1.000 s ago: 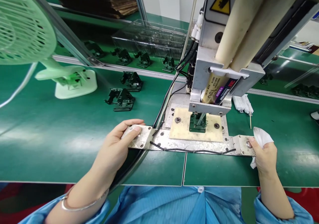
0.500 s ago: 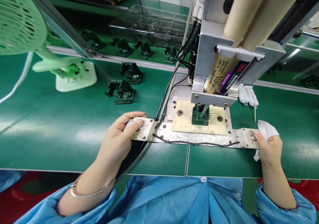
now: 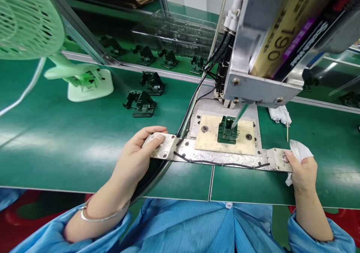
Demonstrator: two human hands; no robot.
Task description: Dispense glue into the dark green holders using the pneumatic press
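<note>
My left hand [image 3: 135, 157] lies over the left end of a metal fixture bar [image 3: 219, 156], its thumb pressed on a round button [image 3: 159, 145]. At the bar's right end my right hand [image 3: 302, 168] holds a crumpled white wipe [image 3: 299, 151], and its thumb presses the other button [image 3: 285, 158]. Between them a dark green part [image 3: 227, 130] sits on a beige plate [image 3: 225, 134]. The dispenser head [image 3: 261, 84] with a glue cartridge hangs above, its nozzle tip [image 3: 237, 118] just over the part.
A light green fan [image 3: 30, 24] stands at the left with its base [image 3: 90, 86] on the green mat. Several black parts [image 3: 140, 103] lie behind my left hand, more by clear trays [image 3: 174, 35]. White packets and a stick [image 3: 281, 116] lie to the right. Black cables [image 3: 191, 106] run to the fixture.
The dispenser head has risen off the green part, which now shows under the nozzle. Both hands stay at the buttons.
</note>
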